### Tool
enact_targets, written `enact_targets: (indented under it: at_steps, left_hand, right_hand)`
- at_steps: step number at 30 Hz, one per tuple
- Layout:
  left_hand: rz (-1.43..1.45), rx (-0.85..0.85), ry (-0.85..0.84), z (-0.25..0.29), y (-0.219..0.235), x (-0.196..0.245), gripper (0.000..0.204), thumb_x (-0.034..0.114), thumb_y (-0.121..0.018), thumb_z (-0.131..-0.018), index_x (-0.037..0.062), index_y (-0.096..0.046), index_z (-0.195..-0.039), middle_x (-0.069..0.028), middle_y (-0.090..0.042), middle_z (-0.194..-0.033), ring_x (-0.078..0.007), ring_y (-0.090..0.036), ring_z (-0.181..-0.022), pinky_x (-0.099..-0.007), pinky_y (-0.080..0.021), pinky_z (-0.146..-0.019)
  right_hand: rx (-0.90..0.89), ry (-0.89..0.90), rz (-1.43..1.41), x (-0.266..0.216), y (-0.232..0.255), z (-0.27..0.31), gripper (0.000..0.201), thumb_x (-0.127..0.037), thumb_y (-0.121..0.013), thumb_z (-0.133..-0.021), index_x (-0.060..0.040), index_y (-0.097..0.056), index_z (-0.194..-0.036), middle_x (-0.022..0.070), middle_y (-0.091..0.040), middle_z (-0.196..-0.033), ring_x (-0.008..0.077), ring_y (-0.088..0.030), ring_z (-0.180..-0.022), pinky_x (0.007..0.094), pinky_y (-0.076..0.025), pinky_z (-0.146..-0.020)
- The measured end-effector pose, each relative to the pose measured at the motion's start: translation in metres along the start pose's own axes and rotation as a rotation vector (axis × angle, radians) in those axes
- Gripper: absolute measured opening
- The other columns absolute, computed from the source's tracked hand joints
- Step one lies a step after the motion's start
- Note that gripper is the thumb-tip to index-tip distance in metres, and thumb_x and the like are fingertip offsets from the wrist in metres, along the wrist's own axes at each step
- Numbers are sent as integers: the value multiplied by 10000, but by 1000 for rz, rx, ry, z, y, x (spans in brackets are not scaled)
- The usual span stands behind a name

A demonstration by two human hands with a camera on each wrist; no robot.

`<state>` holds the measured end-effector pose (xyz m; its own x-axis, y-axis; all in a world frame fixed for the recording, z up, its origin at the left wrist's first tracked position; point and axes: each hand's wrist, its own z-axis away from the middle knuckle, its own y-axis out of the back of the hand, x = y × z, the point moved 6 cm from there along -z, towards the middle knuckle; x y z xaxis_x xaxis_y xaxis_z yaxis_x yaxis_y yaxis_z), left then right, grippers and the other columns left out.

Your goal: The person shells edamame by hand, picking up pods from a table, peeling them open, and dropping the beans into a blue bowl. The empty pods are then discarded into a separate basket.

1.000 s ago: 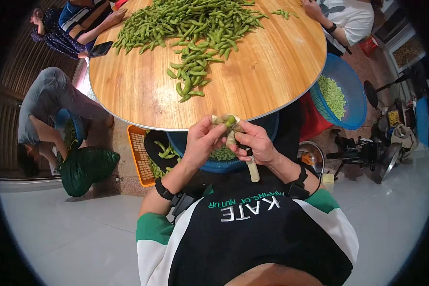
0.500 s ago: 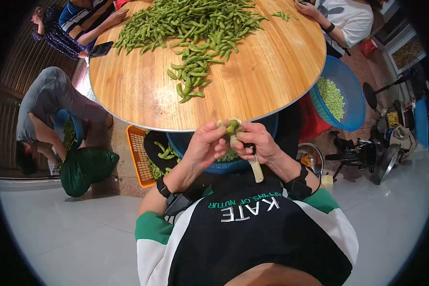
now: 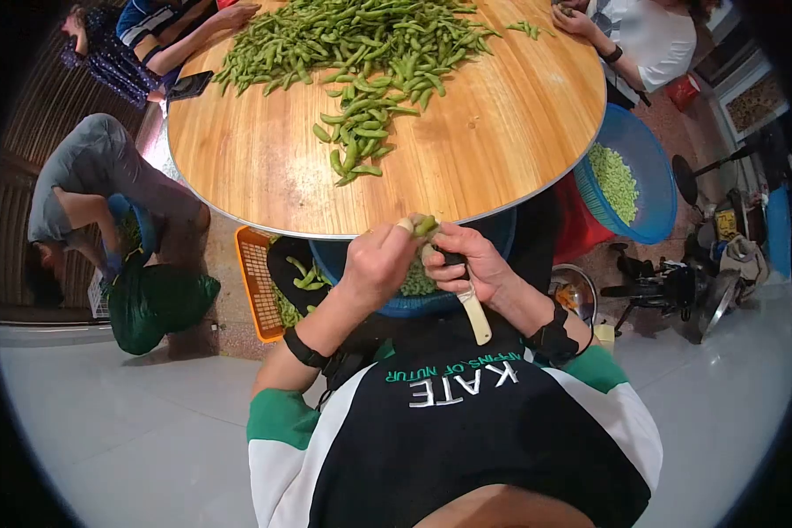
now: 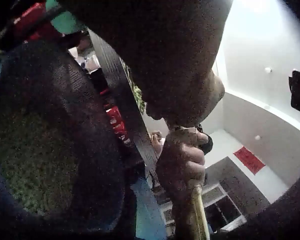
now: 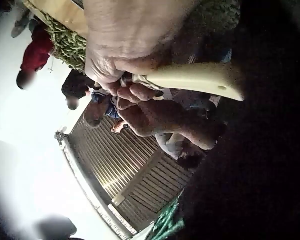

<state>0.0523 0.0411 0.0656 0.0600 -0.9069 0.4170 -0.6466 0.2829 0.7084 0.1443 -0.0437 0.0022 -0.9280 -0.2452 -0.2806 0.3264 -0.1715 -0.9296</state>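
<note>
Both hands meet just past the near edge of the round wooden table [image 3: 264, 189]. A green pod [image 3: 426, 226] is pinched between the fingertips of the left hand [image 3: 378, 264] and the right hand [image 3: 478, 260]. The right hand also has its fingers curled round a tool with a cream handle [image 3: 474, 319], which points down toward the shirt; in the right wrist view the handle [image 5: 195, 80] sticks out of the fist. Whether a blade is out cannot be told. A heap of green pods [image 3: 352, 44] covers the table's far part, with a trail of pods [image 3: 361, 132] toward the near side.
Below the hands is a blue basin [image 3: 405, 308] with shelled beans [image 3: 416, 280]. An orange basket [image 3: 257, 286] stands to its left. At the right is a blue basket [image 3: 656, 176] of beans. A phone [image 3: 190, 85] lies at the table's left edge. Several people are around.
The left hand has turned, its back now facing up more, and its lower fingers are drawn in. The pod stays between the hands. The cream handle has swung slightly right and down.
</note>
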Motion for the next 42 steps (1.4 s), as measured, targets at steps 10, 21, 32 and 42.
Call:
enact_targets:
  at_steps: [10,21,32,42]
  left_hand:
    - [1159,-18,975,17,-25,-28,215,173,-573,-935,11,-595,-795,-1,-556,-622,-56,-514,-508,-195,-375,-436]
    - [740,-80,766,31,-39,-29,215,154,-567,-920,18,-578,-754,-11,-561,-595,-56,-517,-527,-229,-388,-444]
    - [647,-211,506,36,-37,-9,145,142,-571,-889,7,-588,-840,-65,-618,-645,-109,-574,-555,-274,-452,-495]
    - [1099,-113,775,58,-77,-24,188,-5,-588,-815,26,-548,-996,-16,-598,-786,-90,-575,-657,-226,-453,-540]
  right_hand:
    - [161,260,522,-9,1,2,217,-124,-498,-946,-29,-543,-1136,58,-592,-817,58,-441,-531,183,-349,-411]
    - [417,895,1553,-39,-26,13,292,-124,-704,-784,17,-589,-1012,163,-596,-797,259,-604,-698,335,-476,-636]
    - [99,984,2158,-26,-29,26,215,-73,-643,-741,18,-550,-911,167,-515,-774,349,-563,-684,400,-471,-587]
    - [201,1029,2073,-26,-26,26,173,-39,-630,-697,6,-528,-829,161,-485,-712,350,-542,-637,404,-449,-544]
